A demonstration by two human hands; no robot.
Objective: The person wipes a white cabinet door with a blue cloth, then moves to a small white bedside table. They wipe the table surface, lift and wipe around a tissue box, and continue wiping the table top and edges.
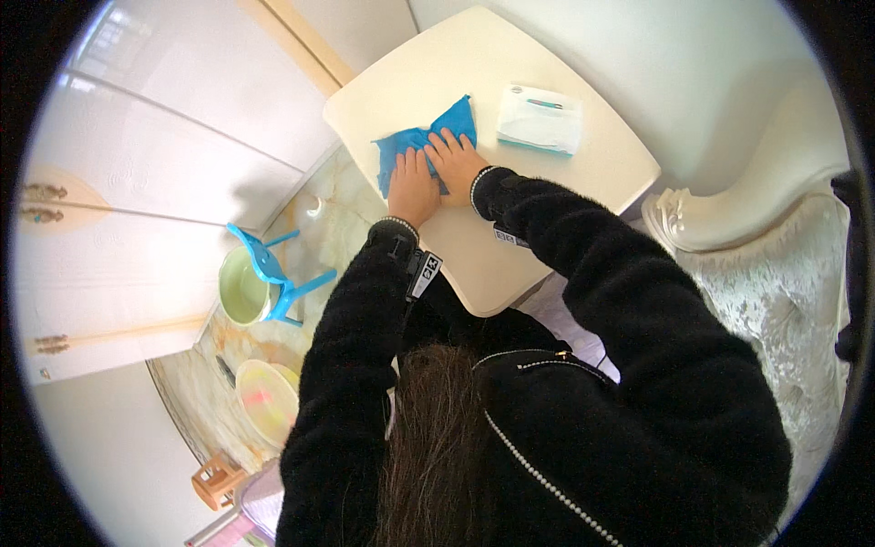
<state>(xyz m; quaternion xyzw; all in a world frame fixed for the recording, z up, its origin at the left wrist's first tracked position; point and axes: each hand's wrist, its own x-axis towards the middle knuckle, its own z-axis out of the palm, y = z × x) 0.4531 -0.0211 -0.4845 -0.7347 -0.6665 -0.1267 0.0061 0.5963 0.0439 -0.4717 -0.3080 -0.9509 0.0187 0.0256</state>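
Observation:
A crumpled blue cloth (403,141) lies spread on the cream-topped table (547,184), with two pointed corners sticking out. Flat on its lower part rests my left hand (414,188), fingers pointing away from me. My right hand (456,161) presses on the cloth beside it, fingers spread over its middle. Both palms face down, and they hide part of the cloth between and beneath them. To the right of my right hand, a white tissue pack (540,123) with a teal edge sits on the tabletop.
White cabinet doors (171,150) stand to the left. On the marble floor are a blue plastic chair (263,260), a pale green bucket (245,287), a basin (263,396) and a small brown stool (217,481). A tufted upholstered seat (765,308) is at right.

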